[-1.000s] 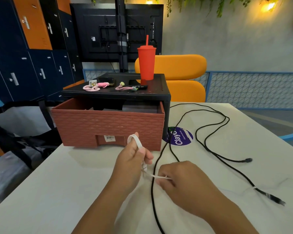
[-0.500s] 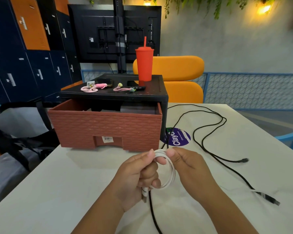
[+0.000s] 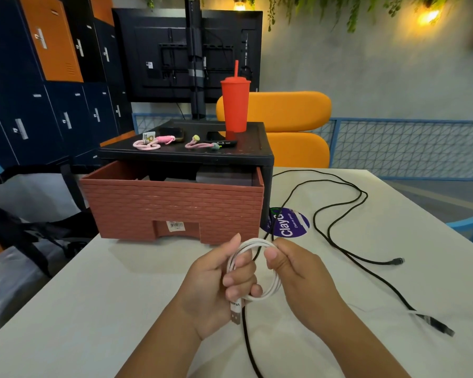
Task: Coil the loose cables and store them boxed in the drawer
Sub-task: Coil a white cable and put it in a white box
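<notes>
A white cable (image 3: 274, 289) is wound into a small coil above the table, its USB plug hanging below my fingers. My left hand (image 3: 216, 285) grips the coil's left side. My right hand (image 3: 295, 271) pinches its top right between thumb and fingers. A long black cable (image 3: 336, 241) lies loose across the table to the right, one end at the right edge and another strand running under my hands. The brick-patterned red drawer (image 3: 175, 205) stands pulled open from a black unit (image 3: 191, 154), with a dark box partly visible inside.
On the black unit stand a red tumbler (image 3: 235, 105) with a straw, two pink cable ties (image 3: 153, 141) and small dark items. A purple round sticker (image 3: 290, 223) lies beside the drawer. An orange chair (image 3: 292, 126) is behind the table; bags sit at the left.
A second ago my right hand was pulling the white cable's tail straight on the table. Since then the tail was wound in and both hands hold the finished coil.
</notes>
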`<state>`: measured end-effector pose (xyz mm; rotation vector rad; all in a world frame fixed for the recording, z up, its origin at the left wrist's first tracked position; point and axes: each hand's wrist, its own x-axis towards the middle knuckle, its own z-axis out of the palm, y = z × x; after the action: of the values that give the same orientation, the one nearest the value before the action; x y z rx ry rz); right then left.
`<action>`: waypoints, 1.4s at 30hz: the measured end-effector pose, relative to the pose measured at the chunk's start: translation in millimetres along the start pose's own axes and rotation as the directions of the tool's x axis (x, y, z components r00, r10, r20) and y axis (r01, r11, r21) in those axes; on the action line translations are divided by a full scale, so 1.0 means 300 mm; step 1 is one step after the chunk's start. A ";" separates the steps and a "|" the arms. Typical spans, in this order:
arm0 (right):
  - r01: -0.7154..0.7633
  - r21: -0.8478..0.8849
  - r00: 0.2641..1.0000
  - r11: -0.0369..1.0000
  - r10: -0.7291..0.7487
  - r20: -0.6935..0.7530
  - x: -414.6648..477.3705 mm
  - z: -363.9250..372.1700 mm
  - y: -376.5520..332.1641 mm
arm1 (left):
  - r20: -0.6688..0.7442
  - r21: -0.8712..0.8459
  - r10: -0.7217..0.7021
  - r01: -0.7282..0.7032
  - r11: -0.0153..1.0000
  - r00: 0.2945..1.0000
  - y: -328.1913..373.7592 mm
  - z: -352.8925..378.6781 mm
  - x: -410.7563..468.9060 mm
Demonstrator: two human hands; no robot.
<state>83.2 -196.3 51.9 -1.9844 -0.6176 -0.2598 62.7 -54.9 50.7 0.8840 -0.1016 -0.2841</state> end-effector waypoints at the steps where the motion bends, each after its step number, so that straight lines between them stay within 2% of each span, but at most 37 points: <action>1: -0.002 0.019 1.000 1.000 0.002 -0.007 0.001 0.002 -0.003 | 0.026 -0.034 -0.007 0.008 0.999 1.000 0.001 -0.006 0.000; 4: -0.007 0.058 1.000 0.998 0.008 -0.014 0.002 0.008 -0.005 | 0.051 -0.103 0.000 0.006 0.995 0.999 0.001 -0.009 -0.003; 8: -0.024 -0.009 1.000 1.000 0.024 -0.003 0.007 0.001 0.013 | 0.039 -0.236 0.052 -0.041 0.971 0.998 0.013 -0.009 -0.008; 13: -0.090 -0.221 0.995 0.971 0.078 -0.064 0.009 -0.029 0.034 | 0.301 -0.348 0.106 0.006 0.937 0.948 0.024 -0.063 -0.001; 15: -0.086 -0.253 0.996 0.964 0.076 -0.048 0.008 -0.033 0.032 | 0.207 -0.338 0.142 -0.065 0.939 0.968 0.022 -0.057 0.001; 18: -0.071 -0.319 0.994 0.945 0.095 0.060 0.003 -0.029 0.028 | 0.041 -0.340 0.216 -0.190 0.921 0.976 0.020 -0.071 0.002; 24: 0.017 -0.504 0.935 0.864 0.165 0.313 -0.010 0.007 0.008 | -0.081 -0.320 0.286 -0.297 0.900 0.955 0.040 -0.087 0.004; 30: 0.098 -0.522 0.912 0.847 0.134 0.388 -0.023 0.027 0.005 | -0.271 -0.037 0.442 -0.468 0.883 0.855 0.032 -0.053 0.017; 33: 0.149 -0.502 0.901 0.852 0.093 0.424 -0.032 0.031 0.003 | -0.278 0.306 0.518 -0.437 0.846 0.809 0.016 -0.049 0.019; 35: 0.178 -0.477 0.890 0.861 0.066 0.451 -0.037 0.038 -0.005 | -0.243 0.611 0.558 -0.321 0.723 0.793 -0.006 -0.050 0.026; 37: 0.216 -0.464 0.889 0.859 0.024 0.458 -0.038 0.040 -0.010 | -0.144 0.824 0.592 -0.235 0.515 0.793 -0.029 -0.047 0.036; 39: 0.270 -0.476 0.902 0.837 -0.048 0.428 -0.031 0.027 -0.014 | -0.065 0.891 0.573 -0.211 0.401 0.817 -0.046 -0.045 0.032; 40: 0.277 -0.456 0.919 0.846 -0.094 0.383 -0.024 0.015 -0.018 | -0.042 0.895 0.553 -0.214 0.390 0.832 -0.049 -0.044 0.029; 42: 0.250 -0.432 0.956 0.867 -0.151 0.250 -0.014 -0.011 -0.020 | -0.057 0.860 0.514 -0.220 0.461 0.856 -0.044 -0.034 0.024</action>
<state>76.7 -198.4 56.4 -2.4270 -0.9749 -0.3540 68.9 -57.3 33.6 1.8395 -0.1384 0.3947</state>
